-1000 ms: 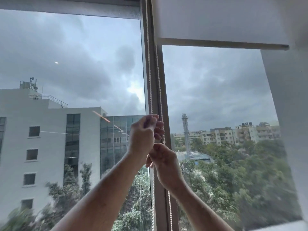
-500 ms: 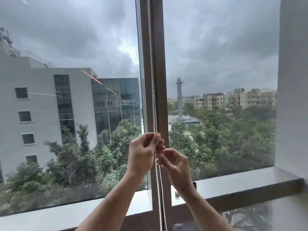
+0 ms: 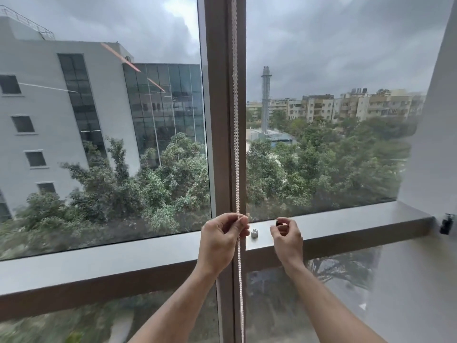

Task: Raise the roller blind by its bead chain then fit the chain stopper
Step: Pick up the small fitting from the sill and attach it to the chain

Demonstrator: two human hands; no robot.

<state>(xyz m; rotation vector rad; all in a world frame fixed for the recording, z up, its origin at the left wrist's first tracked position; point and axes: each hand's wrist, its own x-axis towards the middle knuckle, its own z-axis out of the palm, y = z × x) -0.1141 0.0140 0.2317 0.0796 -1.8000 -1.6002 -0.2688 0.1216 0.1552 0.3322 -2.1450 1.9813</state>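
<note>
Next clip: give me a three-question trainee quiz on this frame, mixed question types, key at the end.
1. True or false: the left hand pinches the bead chain.
2. What lies on the window ledge between the hands? A) small white stopper piece B) screwdriver C) coin
3. Fill in: the right hand pinches a small ____ piece over the ledge.

Key: 1 true; 2 A, the white piece; 3 dark.
</note>
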